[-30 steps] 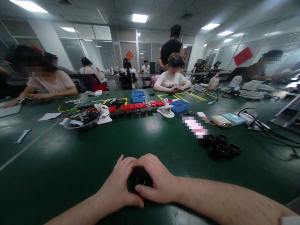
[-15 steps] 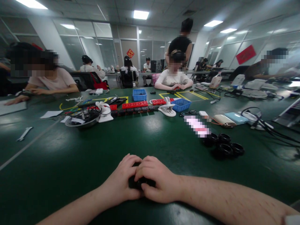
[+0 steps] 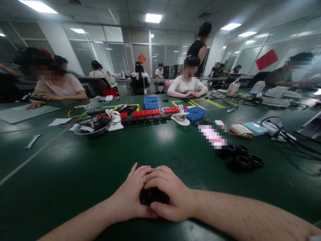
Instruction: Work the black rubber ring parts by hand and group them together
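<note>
Near the front of the green table, my left hand [image 3: 134, 192] and my right hand [image 3: 170, 192] are both wrapped round a dark, rounded black part [image 3: 154, 195]. My left fingers curve over its left side. From the right, my other hand covers its top, with the thumb low at the front. Most of the part is hidden by my fingers, so I cannot make out its exact kind. To the right lie several black ring-shaped parts [image 3: 242, 162] in a cluster, apart from both hands.
A metal bowl [image 3: 81, 132] of cables, a white clamp [image 3: 181, 117], red-and-black strips [image 3: 146, 113] and blue bins [image 3: 195, 113] line the mid-table. Far left lies a wrench [image 3: 32, 142]. Power banks [image 3: 242, 131] and cables are at right. Other people sit around the table.
My right fingers have shifted over the black part, and its front opening shows more between my hands. The whole view has turned slightly, moving the scene a little to the right.
</note>
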`<state>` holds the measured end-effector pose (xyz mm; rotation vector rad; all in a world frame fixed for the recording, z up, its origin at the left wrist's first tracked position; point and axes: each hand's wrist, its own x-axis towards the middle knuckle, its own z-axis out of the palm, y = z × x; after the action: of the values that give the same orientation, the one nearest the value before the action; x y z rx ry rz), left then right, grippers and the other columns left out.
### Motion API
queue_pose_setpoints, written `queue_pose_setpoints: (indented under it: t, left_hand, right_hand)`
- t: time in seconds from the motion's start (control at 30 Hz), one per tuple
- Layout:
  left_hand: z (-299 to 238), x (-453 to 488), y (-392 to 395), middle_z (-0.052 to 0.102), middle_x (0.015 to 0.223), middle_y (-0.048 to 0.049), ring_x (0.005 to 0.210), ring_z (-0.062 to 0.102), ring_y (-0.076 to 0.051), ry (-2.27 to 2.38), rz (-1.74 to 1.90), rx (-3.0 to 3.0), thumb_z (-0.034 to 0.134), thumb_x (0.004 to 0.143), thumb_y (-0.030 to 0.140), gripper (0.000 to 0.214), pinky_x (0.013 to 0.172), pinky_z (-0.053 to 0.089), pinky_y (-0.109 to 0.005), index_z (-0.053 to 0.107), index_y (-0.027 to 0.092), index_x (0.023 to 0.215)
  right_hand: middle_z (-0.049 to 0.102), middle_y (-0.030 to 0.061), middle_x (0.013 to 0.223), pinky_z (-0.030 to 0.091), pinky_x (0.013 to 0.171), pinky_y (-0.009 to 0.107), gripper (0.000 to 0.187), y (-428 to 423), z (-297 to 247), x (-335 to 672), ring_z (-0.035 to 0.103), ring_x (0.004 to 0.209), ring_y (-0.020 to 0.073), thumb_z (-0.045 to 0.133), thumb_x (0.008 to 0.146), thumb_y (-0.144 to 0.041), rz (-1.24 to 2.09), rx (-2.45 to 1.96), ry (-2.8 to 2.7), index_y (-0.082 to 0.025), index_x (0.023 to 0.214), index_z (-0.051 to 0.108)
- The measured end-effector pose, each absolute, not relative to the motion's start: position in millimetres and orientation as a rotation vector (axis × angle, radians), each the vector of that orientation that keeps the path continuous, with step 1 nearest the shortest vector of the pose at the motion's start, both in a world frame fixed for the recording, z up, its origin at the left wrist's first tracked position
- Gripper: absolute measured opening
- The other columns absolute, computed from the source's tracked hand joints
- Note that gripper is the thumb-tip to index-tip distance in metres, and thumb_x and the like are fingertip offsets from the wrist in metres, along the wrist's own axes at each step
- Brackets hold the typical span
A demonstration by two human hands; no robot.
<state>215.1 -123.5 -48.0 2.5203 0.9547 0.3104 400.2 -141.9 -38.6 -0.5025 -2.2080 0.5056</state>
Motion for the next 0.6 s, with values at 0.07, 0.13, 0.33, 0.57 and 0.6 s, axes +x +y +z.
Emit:
queue_pose_setpoints:
  t: [0.07, 0.13, 0.33, 0.57, 0.6]
  left_hand:
    - [-48, 217, -129, 0.053, 0.118, -0.0106, 0.113, 0.045, -0.035, 1.074, 0.354, 2.511, 0.078, 0.05, 0.052, 0.081, 0.103, 0.008, -0.065, 0.05, 0.02, 0.119]
    - [-47, 221, -134, 0.058, 0.106, -0.0083, 0.103, 0.05, -0.034, 1.177, 0.404, 2.507, 0.077, 0.049, 0.051, 0.07, 0.102, 0.008, -0.066, 0.056, 0.019, 0.107]
    - [-42, 227, -138, 0.058, 0.092, -0.0025, 0.092, 0.054, -0.026, 1.187, 0.424, 2.517, 0.065, 0.059, 0.023, 0.026, 0.103, 0.01, -0.062, 0.06, 0.021, 0.085]
    - [-37, 223, -125, 0.053, 0.104, -0.0017, 0.105, 0.047, -0.024, 0.896, 0.367, 2.441, 0.063, 0.052, 0.007, 0.03, 0.106, 0.024, -0.042, 0.063, 0.021, 0.079]
    - [-37, 223, -124, 0.052, 0.107, -0.0015, 0.108, 0.045, -0.024, 0.864, 0.368, 2.441, 0.063, 0.052, 0.006, 0.031, 0.105, 0.026, -0.039, 0.064, 0.022, 0.079]
  right_hand:
    - [0.06, 0.0092, 0.099, 0.039, 0.084, 0.038, 0.033, -143, -39, 401, 0.052, 0.093, 0.0204, 0.047, 0.081, -0.041, 0.479, -0.608, -2.172, -0.016, 0.103, 0.052]
    - [0.059, 0.0088, 0.094, 0.039, 0.08, 0.037, 0.038, -142, -42, 401, 0.051, 0.088, 0.0206, 0.05, 0.08, -0.047, 0.457, -0.708, -2.168, -0.015, 0.1, 0.052]
    - [0.058, 0.0037, 0.085, 0.038, 0.075, 0.033, 0.026, -140, -46, 399, 0.05, 0.081, 0.0175, 0.062, 0.074, -0.039, 0.398, -0.792, -2.311, -0.018, 0.087, 0.055]
    - [0.063, 0.0032, 0.084, 0.039, 0.081, 0.034, 0.014, -139, -44, 399, 0.055, 0.083, 0.0163, 0.046, 0.07, -0.02, 0.534, -0.589, -2.318, -0.018, 0.08, 0.056]
    - [0.064, 0.0031, 0.083, 0.039, 0.082, 0.034, 0.015, -140, -44, 399, 0.055, 0.083, 0.0163, 0.044, 0.069, -0.019, 0.546, -0.572, -2.328, -0.019, 0.079, 0.055]
